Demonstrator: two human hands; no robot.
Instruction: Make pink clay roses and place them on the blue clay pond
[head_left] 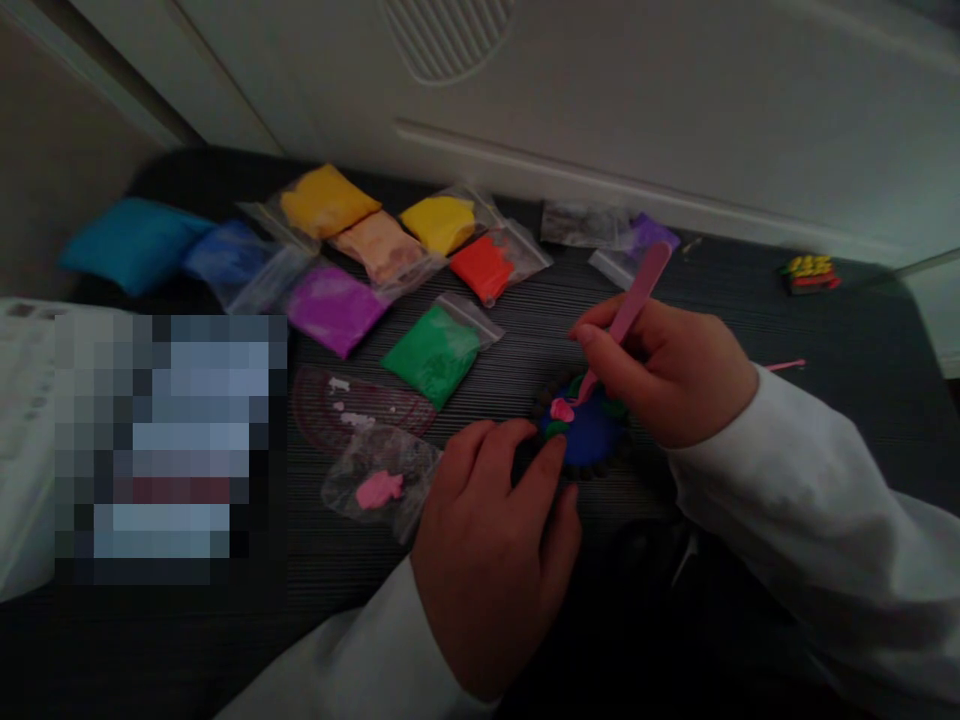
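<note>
A round blue clay disc (592, 437) with a dark beaded rim lies on the dark table. On it sit a pink clay rose (562, 410) and green clay leaves (556, 428). My right hand (671, 375) is closed round a pink plastic clay tool (637, 295), its lower tip beside the rose. My left hand (491, 545) grips the disc's left and lower edge, with the index fingertip near the leaves and the thumb by the rim. The disc's right edge is partly hidden by my right hand.
Left of my hands are a clear bag with pink clay (380, 488) and a clear sheet with white scraps (352, 415). Several clay packets, including a green packet (433, 352), lie behind. A small multicoloured piece (810, 273) is at right. A white panel (637, 110) stands behind the table.
</note>
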